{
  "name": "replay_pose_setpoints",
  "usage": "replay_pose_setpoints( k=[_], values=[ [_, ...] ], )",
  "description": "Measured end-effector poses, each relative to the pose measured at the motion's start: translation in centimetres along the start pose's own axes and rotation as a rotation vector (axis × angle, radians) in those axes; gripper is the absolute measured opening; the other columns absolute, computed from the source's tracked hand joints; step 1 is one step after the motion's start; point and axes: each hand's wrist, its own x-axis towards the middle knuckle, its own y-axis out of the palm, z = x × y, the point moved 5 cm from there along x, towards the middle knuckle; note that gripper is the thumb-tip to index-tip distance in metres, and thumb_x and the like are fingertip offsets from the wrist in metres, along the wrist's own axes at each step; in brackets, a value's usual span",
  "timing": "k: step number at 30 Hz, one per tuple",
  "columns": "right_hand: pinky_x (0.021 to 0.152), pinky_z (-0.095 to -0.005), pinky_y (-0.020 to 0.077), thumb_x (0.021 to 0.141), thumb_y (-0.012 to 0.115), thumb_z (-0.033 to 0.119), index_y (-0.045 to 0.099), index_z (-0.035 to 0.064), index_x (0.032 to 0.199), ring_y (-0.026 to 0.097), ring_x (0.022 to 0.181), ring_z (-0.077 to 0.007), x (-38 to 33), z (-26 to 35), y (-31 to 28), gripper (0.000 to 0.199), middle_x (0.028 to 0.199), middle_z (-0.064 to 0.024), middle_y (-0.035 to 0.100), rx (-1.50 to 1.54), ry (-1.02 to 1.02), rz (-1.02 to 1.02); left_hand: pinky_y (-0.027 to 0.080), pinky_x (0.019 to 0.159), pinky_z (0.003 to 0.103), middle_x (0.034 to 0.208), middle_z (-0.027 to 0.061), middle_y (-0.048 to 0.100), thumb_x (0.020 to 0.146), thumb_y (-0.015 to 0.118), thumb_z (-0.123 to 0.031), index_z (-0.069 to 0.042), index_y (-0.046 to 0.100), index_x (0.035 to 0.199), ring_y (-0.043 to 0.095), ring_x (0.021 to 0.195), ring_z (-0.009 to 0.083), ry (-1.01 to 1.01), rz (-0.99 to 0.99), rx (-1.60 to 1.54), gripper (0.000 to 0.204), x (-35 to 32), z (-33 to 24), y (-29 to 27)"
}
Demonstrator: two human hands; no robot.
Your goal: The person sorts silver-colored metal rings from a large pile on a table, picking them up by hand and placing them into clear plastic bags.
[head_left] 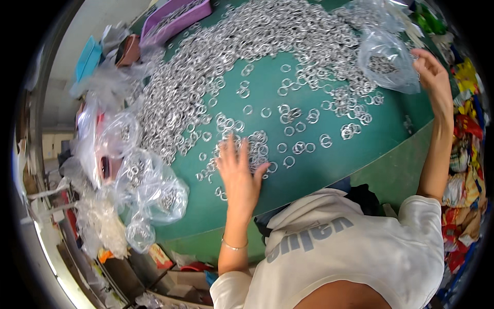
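Observation:
My left hand (238,172) lies over a small heap of silver metal rings (257,147) near the middle of the green table, fingers spread and palm down. At the far right, my right hand (434,74) has its fingers bent and its fingertips closed at the edge of a clear plastic bag (406,80). Inside that bag is a small pile of metal pieces (382,65). Loose rings (289,130) are scattered in small groups between my hands. A thick bank of rings (242,36) curves along the far and left parts of the table.
A purple bin (163,31) holding metal pieces stands at the far left, with a blue basket (88,57) beside it. Clear bags with rings (167,198) crowd the left table edge. Colourful packaging (465,154) is piled along the right side.

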Motion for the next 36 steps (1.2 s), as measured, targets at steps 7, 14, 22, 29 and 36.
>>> replay_pose_setpoints(
  k=[7, 14, 22, 29, 36],
  values=[
    [0.033, -0.0129, 0.0205, 0.089, 0.053, 0.008, 0.051, -0.0037, 0.112, 0.031, 0.047, 0.0005, -9.5, 2.9, 18.6, 0.026, 0.067, 0.0061, 0.043, 0.975, 1.04, 0.701, 0.033, 0.101, 0.044, 0.131, 0.0138, 0.045, 0.075, 0.058, 0.007, -0.003, 0.061, 0.1, 0.038, 0.123, 0.0389, 0.138, 0.029, -0.298, 0.026, -1.7, -0.3, 0.7],
    [0.041, -0.025, 0.0324, 0.084, 0.061, 0.016, 0.062, 0.0042, 0.093, 0.039, 0.051, -0.007, -6.4, 3.1, 25.0, 0.015, 0.053, 0.0033, 0.038, -0.021, -0.034, 0.745, 0.029, 0.101, 0.051, 0.129, 0.0179, 0.044, 0.076, 0.057, 0.006, -0.001, 0.056, 0.108, 0.038, 0.124, 0.0363, 0.083, -0.103, -0.448, 0.032, -3.2, 2.1, -0.4],
    [0.057, -0.038, 0.0438, 0.075, 0.067, 0.015, 0.063, 0.0088, 0.096, 0.058, 0.066, -0.0268, -5.6, 6.0, 31.7, 0.022, 0.086, -0.0057, 0.055, -0.427, -0.632, 0.579, 0.032, 0.098, 0.047, 0.128, 0.0183, 0.043, 0.079, 0.062, -0.006, -0.001, 0.051, 0.119, 0.041, 0.119, 0.0368, 0.075, -0.131, -0.134, 0.041, 4.2, 5.3, -0.6],
    [0.062, -0.0391, 0.0472, 0.073, 0.07, 0.018, 0.065, 0.0082, 0.086, 0.06, 0.071, -0.027, -4.2, 4.6, 30.9, 0.017, 0.085, -0.0064, 0.06, -0.532, -0.531, 0.843, 0.041, 0.087, 0.035, 0.105, 0.0107, 0.06, 0.076, 0.065, -0.002, -0.002, 0.058, 0.099, 0.056, 0.1, 0.0259, 0.222, -0.22, -0.147, 0.024, 6.6, 6.2, -0.5],
    [0.067, -0.0395, 0.0467, 0.075, 0.069, 0.021, 0.064, 0.0093, 0.091, 0.06, 0.079, -0.0276, -0.9, 5.0, 31.9, 0.021, 0.098, -0.0045, 0.058, -0.478, -0.566, 0.569, 0.049, 0.08, 0.032, 0.103, 0.0158, 0.06, 0.086, 0.055, -0.002, 0.002, 0.047, 0.113, 0.059, 0.097, 0.0225, -0.4, 0.01, -1.849, 0.029, 5.0, 8.4, -1.0]
  ],
)
